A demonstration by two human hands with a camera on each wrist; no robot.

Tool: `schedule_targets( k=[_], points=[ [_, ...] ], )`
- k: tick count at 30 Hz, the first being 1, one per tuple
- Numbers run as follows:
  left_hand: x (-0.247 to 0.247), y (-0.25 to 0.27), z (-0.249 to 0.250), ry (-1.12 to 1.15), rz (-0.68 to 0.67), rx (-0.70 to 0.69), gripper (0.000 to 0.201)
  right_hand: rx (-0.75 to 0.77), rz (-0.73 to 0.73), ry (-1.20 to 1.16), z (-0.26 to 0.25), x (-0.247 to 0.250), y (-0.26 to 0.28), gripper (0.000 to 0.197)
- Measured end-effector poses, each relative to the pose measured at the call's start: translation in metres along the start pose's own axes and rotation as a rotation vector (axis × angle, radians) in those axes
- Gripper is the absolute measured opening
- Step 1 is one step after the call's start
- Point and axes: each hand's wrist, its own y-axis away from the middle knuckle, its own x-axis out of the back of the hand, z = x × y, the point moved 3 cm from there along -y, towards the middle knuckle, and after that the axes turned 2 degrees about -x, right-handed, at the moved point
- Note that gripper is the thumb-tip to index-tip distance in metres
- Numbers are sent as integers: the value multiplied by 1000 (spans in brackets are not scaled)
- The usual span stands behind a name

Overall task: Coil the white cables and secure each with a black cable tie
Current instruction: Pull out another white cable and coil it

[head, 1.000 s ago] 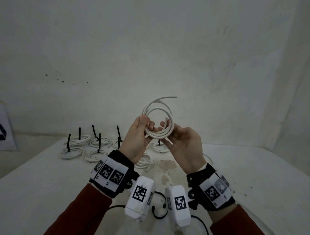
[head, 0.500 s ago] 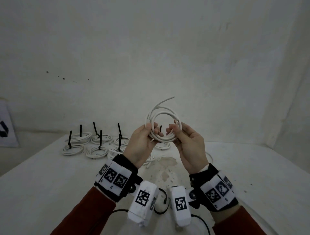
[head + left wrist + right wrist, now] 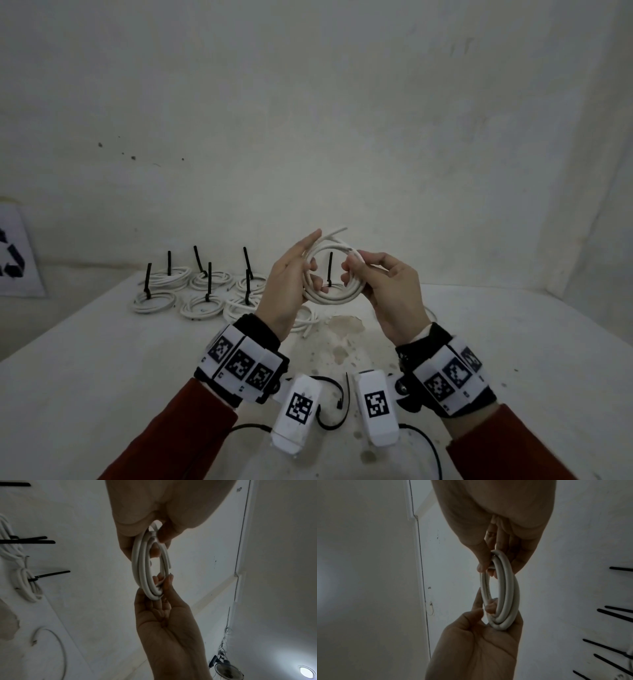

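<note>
Tied coils (image 3: 202, 291) lie beyond the left hand (image 3: 291, 284). Both hands, right hand (image 3: 387, 294) too, pinch a white cable (image 3: 329, 270) wound in round loops.

The head view is dim, flat and greyish, with soft shadows and straight edges bowed by the wide lens near the borders. Both wrist views are darker and grainy, the hands backlit into near silhouettes against pale walls. In the left wrist view a round glowing ceiling lamp (image 3: 307, 672) flares at the lower right corner.
</note>
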Motion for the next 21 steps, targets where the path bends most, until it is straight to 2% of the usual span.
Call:
schedule_targets(
  k=[3, 6, 9, 13, 17, 19, 21],
  points=[
    [-2, 1, 0, -89, 50, -63, 27, -7, -4, 26, 3, 0, 0, 13],
    [0, 1, -2, -142, 94, -120, 19, 3, -14, 50, 4, 1, 0, 17],
    [4, 1, -2, -181, 73, -136, 11, 10, -35, 74, 2, 1, -1, 10],
    [9, 2, 0, -312, 36, -161, 16, 48, -76, 160, 2, 0, -5, 9],
    [11, -2, 3, -644, -12, -173, 9, 144, -75, 264, 2, -5, -7, 12],
    [10, -4, 3, -871, -67, -176, 15, 184, -61, 312, 3, -7, -9, 14],
    [8, -3, 0, -893, -106, -121, 16, 213, -51, 387, 6, -8, -11, 13]
  ],
)
